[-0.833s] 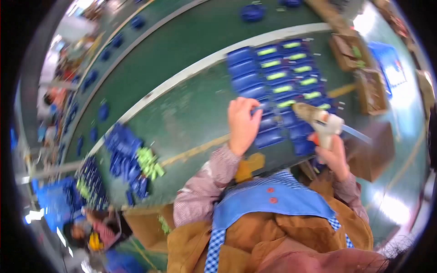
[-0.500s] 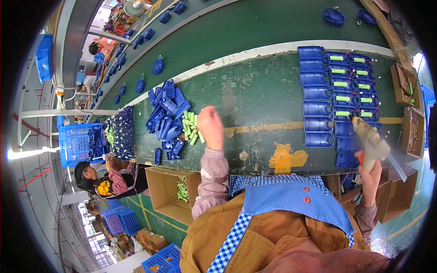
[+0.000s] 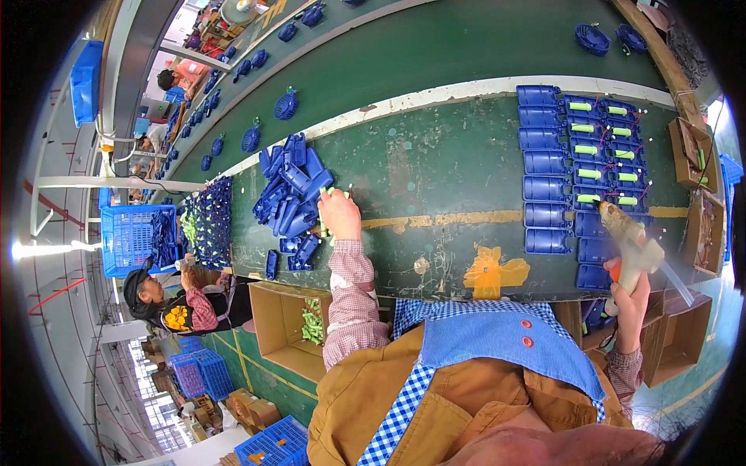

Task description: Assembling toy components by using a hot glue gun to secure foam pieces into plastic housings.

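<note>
My left hand (image 3: pixel 339 214) is over the small heap of light green cylindrical batteries (image 3: pixel 325 230), its fingers closed on a green battery (image 3: pixel 329 191) at the fingertips. Just left of it lies a pile of blue plastic casings (image 3: pixel 291 190). In my right hand (image 3: pixel 632 301) is a whitish hot glue gun (image 3: pixel 639 252), a clear glue stick projecting from its back. Its nozzle points at the blue casings set out in rows (image 3: pixel 545 188) on the right of the bench. Several of these casings hold a green battery (image 3: pixel 584 149) with thin wires.
Cardboard boxes (image 3: pixel 268 322) stand below the bench's near edge, one with green pieces inside. Small cardboard trays (image 3: pixel 705 233) sit at the right end. Beyond the pale ledge, round blue parts (image 3: pixel 285 104) lie on the green belt. A co-worker (image 3: pixel 167 299) sits at the left.
My left hand has moved left onto the green batteries, its fingers now closing among them. My right hand and the glue gun have hardly moved. The view has shifted slightly.
</note>
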A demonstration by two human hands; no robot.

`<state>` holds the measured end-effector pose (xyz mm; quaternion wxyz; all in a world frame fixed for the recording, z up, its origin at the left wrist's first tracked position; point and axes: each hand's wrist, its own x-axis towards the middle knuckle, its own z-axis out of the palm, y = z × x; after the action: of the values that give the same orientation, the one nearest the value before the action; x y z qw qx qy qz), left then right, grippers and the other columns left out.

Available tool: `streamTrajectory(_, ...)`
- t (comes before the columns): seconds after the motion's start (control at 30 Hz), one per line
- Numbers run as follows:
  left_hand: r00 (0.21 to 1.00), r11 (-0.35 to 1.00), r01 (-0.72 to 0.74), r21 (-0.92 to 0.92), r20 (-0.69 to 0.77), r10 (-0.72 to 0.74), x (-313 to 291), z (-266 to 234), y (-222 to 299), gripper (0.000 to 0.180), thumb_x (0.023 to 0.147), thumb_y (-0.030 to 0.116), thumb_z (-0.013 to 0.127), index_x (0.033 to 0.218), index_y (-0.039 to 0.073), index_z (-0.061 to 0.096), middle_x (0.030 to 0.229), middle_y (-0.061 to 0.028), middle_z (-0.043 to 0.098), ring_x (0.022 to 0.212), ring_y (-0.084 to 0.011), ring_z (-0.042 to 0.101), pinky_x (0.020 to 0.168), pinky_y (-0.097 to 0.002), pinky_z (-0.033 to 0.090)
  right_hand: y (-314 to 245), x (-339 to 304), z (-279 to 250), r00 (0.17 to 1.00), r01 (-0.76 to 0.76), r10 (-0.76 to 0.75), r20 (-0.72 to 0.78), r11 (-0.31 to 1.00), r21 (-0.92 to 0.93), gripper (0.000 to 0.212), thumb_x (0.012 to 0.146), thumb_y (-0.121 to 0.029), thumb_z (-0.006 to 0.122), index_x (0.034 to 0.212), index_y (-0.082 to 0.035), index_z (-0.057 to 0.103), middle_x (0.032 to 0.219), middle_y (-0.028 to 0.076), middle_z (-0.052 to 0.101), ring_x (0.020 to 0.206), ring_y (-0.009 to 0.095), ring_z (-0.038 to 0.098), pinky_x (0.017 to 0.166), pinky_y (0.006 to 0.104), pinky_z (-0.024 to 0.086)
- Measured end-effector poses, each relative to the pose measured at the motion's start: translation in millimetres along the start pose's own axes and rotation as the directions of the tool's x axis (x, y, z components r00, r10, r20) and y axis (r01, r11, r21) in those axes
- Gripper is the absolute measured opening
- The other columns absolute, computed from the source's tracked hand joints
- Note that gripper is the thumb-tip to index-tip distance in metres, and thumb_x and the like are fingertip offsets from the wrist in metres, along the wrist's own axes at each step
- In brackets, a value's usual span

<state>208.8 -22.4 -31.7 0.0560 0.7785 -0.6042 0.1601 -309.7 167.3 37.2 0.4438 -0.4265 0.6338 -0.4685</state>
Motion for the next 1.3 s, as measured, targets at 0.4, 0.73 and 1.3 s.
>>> streamTrajectory(0.4, 0.920, -0.198, 0.365, -0.910, 0.320, 0.224, 4.5, -81.6, 44.9, 0.019, 0.089, 0.000, 0.057, 0.107, 0.001, 0.060, 0.098, -0.0129, 0.068, 0.064, -0.0060, 0.053, 0.059, -0.0182, 0.044, 1.8, 3.6, -7.8, 0.999, -0.041, 0.042, -0.033, 0.999, 0.037, 0.047, 0.069, 0.002, 0.049, 0.116, 0.005, 0.050, 0.105, 0.010, 0.061, 0.100, 0.019, 0.057, 0.091, 0.0310, 0.042)
streamTrajectory(0.73, 0.754, -0.199, 0.541, -0.817, 0.367, 0.544, -30.3, -84.6, 141.5, 0.030, 0.088, -0.001, 0.056, 0.118, 0.001, 0.058, 0.094, -0.0098, 0.066, 0.087, -0.0154, 0.062, 0.073, -0.0246, 0.048, -12.1, -0.6, -0.4, 0.998, -0.034, 0.042, -0.050, 0.988, 0.148, 0.042, 0.068, 0.002, 0.053, 0.110, 0.005, 0.056, 0.103, 0.011, 0.063, 0.100, 0.019, 0.059, 0.092, 0.0304, 0.042)
streamTrajectory(1.3, 0.221, 0.068, 0.768, -0.637, 0.363, 0.905, -112.0, -120.4, 286.2, 0.025, 0.090, -0.004, 0.050, 0.115, 0.001, 0.046, 0.096, -0.0076, 0.059, 0.081, -0.0149, 0.064, 0.063, -0.0244, 0.053, -17.5, 16.3, 22.9, 0.971, -0.149, 0.022, 0.240, 0.838, 0.525, 0.058, 0.070, -0.018, 0.065, 0.123, 0.000, 0.047, 0.105, 0.011, 0.061, 0.100, 0.020, 0.059, 0.091, 0.0309, 0.044)
